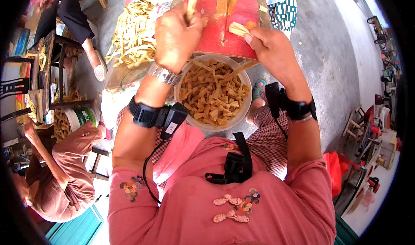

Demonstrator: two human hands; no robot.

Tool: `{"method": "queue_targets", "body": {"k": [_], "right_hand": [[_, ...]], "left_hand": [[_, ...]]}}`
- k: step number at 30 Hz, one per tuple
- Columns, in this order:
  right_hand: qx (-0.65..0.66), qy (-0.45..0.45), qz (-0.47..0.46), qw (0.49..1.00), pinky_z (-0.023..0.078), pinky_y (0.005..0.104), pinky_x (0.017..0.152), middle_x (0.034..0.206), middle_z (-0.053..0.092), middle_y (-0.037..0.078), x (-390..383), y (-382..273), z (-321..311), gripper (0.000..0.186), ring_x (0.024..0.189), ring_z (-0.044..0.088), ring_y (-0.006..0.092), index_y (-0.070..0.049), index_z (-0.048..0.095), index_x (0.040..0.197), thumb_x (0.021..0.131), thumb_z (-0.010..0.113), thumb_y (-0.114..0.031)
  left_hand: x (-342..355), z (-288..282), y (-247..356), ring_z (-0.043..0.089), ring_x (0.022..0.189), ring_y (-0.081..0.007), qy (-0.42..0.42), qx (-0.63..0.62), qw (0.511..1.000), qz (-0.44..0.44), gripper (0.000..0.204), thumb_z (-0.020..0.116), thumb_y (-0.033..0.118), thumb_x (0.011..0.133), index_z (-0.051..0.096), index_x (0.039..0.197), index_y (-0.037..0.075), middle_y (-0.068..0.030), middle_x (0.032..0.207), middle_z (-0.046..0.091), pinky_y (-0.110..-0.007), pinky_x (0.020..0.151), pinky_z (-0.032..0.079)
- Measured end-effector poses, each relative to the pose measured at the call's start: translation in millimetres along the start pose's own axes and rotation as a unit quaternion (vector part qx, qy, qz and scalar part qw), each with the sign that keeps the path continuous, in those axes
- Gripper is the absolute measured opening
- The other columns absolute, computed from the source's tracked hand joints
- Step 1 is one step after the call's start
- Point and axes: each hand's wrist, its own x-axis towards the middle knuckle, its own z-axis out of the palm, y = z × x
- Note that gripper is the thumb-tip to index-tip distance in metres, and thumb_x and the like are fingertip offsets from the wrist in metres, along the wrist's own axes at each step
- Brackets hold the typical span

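Note:
My left hand (179, 37) is closed on a short, pale yellow strip (191, 7) that sticks up past the fingers. On the other side of the red board (212, 39), my right hand (272, 46) pinches a small bundle of pale fibrous strips (238, 29) near the board's right edge. Between the hands, a slotted wooden piece (227, 3) stands on the board. Just below the board sits a round white tub (176, 91) full of chopped tan pieces (212, 98). Long yellowish strips (134, 37) lie heaped in a clear plastic bag beside my left hand.
Another person (65, 171) sits at the left beside a tipped white-and-green bucket (82, 117) of strips. Further up, another person's leg (80, 20) stands by a wooden bench (47, 72). A red bag (333, 171) and wooden stools (356, 119) are at the right.

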Motion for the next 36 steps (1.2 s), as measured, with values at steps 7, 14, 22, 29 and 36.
{"method": "queue_targets", "body": {"k": [7,14,22,29,36], "right_hand": [[0.155,-0.110,-0.031,0.981,0.037,0.0305,0.052,0.063,0.046,0.009,-43,-50,-8,0.026,0.056,0.047,0.0188,0.001,0.053,0.078,0.091,0.054,-0.022],[0.140,-0.202,-0.224,0.943,0.040,0.0380,0.052,0.064,0.048,0.011,-71,-69,42,0.017,0.059,0.053,0.0303,-0.004,0.052,0.076,0.086,0.059,-0.017],[0.189,-0.155,-0.197,0.949,0.047,0.0339,0.064,0.077,0.058,0.013,-84,-77,48,0.019,0.069,0.058,0.0280,-0.001,0.055,0.083,0.090,0.052,-0.019],[0.426,0.003,0.059,0.903,0.042,0.0293,0.085,0.093,0.057,0.009,-65,-59,48,0.022,0.092,0.054,0.0163,0.001,0.053,0.091,0.097,0.042,-0.018],[0.388,-0.045,0.162,0.906,0.036,0.0190,0.057,0.080,0.056,-0.001,-59,-58,48,0.026,0.070,0.046,0.0028,-0.001,0.058,0.089,0.096,0.044,-0.021]], "left_hand": [[-75,-4,5,0.063,0.066,-0.0304,-0.315,0.105,0.942,0.046,0.034,0.059,0.033,0.086,0.065,0.082,-0.001,-0.0190,0.071,0.062,-0.038,0.061,0.048],[-111,18,-30,0.057,0.063,-0.0142,-0.319,-0.305,0.826,-0.350,0.034,0.042,0.031,0.096,0.061,0.092,0.003,-0.0076,0.072,0.062,-0.029,0.056,0.046],[-87,-11,13,0.047,0.055,-0.0080,-0.271,-0.217,0.882,-0.319,0.026,0.045,0.023,0.095,0.056,0.083,0.004,0.0013,0.067,0.050,-0.021,0.051,0.041],[-94,-21,40,0.059,0.069,-0.0208,-0.391,-0.108,0.914,-0.028,0.016,0.046,0.009,0.087,0.057,0.089,-0.001,-0.0132,0.080,0.061,-0.033,0.064,0.046],[-108,-20,41,0.059,0.075,-0.0307,-0.107,0.101,0.967,0.210,0.017,0.060,0.011,0.079,0.056,0.093,0.003,-0.0119,0.086,0.053,-0.038,0.064,0.049]]}}
